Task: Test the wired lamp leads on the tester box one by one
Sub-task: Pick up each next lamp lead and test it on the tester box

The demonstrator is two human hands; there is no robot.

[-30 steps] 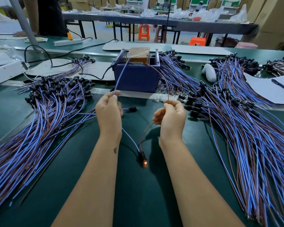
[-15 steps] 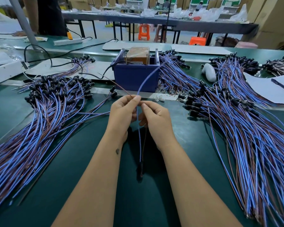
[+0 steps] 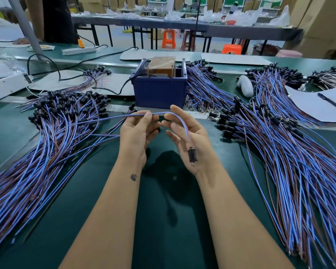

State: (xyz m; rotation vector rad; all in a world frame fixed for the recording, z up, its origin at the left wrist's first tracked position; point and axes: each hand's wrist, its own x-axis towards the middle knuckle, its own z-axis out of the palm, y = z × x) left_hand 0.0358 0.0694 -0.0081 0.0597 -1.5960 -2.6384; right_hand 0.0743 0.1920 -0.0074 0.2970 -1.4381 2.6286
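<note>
Change: Your hands have come apart from the tight pinch of half a second ago, and the lead you were testing now runs sideways between them instead of reaching up to the tester box (image 3: 160, 88).
Lead: One blue wire (image 3: 113, 119) arcs from the left pile across both hands; its black lamp holder (image 3: 192, 155) lies against your right palm, unlit.
Left hand: Your left hand (image 3: 137, 133) pinches the wire between thumb and fingertips, the other fingers loosely curled.
Right hand: Your right hand (image 3: 190, 136) is turned palm up with relaxed, spread fingers; the wire drapes over it and the holder rests on it rather than being gripped.
Tester: Blue box, just beyond your hands on the green bench (image 3: 163, 220), with no wire of yours touching it.
Piles: Bundled leads fan out on the left (image 3: 47, 144) and right (image 3: 289, 152).
Meaning: Most likely this lead is finished and heading for the left pile; the next one should come from the right.
</note>
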